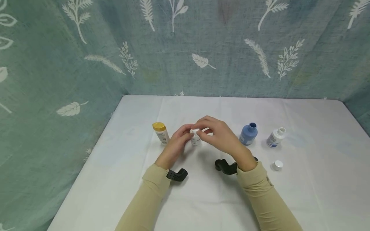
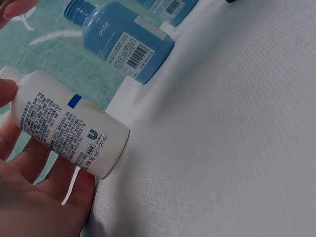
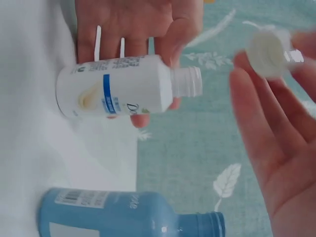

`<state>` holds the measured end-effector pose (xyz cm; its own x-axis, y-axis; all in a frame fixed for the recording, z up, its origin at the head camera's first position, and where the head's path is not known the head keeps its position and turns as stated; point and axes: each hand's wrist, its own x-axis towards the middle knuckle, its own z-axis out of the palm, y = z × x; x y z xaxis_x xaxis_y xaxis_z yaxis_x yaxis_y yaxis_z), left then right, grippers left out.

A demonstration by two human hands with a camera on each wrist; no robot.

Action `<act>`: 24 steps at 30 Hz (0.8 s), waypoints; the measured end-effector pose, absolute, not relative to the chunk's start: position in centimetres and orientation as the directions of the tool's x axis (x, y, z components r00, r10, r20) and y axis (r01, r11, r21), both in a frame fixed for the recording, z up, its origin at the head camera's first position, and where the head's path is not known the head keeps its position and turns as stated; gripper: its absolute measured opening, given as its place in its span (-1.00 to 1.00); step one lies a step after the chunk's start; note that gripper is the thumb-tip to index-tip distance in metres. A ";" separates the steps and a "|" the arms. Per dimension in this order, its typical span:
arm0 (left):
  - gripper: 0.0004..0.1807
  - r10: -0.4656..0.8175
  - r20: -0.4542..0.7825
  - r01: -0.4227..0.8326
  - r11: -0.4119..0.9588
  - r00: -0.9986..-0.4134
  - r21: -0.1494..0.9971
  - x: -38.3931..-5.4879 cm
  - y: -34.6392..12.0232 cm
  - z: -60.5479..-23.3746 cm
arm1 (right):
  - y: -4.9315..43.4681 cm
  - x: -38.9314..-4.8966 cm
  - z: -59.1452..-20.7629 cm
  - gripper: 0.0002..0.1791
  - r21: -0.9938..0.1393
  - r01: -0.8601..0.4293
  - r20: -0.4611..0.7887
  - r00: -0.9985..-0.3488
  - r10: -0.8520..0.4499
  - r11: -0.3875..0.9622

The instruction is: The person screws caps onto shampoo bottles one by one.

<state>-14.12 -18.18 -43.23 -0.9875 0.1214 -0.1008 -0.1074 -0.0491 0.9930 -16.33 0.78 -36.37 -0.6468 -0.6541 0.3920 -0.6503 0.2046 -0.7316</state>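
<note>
A small white bottle (image 1: pixel 195 140) stands on the table, its label printed with a blue band and small text. The left hand (image 1: pixel 177 141) grips it around the side, thumb near the neck. In the right wrist view, the bottle's threaded neck (image 3: pixel 187 82) is bare. Just off that neck, the right hand (image 1: pixel 215 134) pinches a white screw cap (image 3: pixel 269 53) between fingers and thumb, its hollow underside turned to the bottle. Close to the left hand is a white bottle with a yellow cap (image 1: pixel 160 132).
Right of the hands stand an uncapped blue bottle (image 1: pixel 248 134) and an uncapped white bottle (image 1: pixel 275 138). A loose white cap (image 1: pixel 278 165) lies nearer the front. A white cloth covers the table (image 1: pixel 196 205); a green leaf-patterned curtain (image 1: pixel 185 48) hangs behind.
</note>
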 end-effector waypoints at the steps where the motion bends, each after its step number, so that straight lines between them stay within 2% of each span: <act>1: -0.65 0.121 -0.099 -0.107 -0.060 -0.988 0.993 -14.2 -18.1 -43.2 | 0.8 -16.4 -36.4 -0.80 -0.741 -0.640 0.396 -0.662 -0.636 0.205; 8: -0.66 0.111 -0.093 -0.105 -0.100 -0.989 0.989 -14.2 -18.1 -43.0 | -0.2 -16.5 -37.5 -0.80 -0.787 -0.593 0.444 -0.737 -0.510 0.171; 15: -0.67 0.131 -0.117 -0.127 -0.071 -0.985 0.989 -13.6 -17.9 -41.6 | -1.1 -16.4 -38.8 -0.77 -0.751 -0.637 0.514 -0.730 -0.450 0.175; 19: -0.66 0.134 -0.121 -0.126 -0.031 -0.984 0.992 -13.2 -17.6 -40.9 | -1.3 -16.2 -39.2 -0.76 -0.760 -0.629 0.537 -0.751 -0.386 0.166; 24: -0.66 0.129 -0.128 -0.134 -0.038 -0.983 0.990 -13.5 -17.7 -41.7 | -2.0 -16.0 -39.7 -0.75 -0.779 -0.615 0.557 -0.768 -0.317 0.120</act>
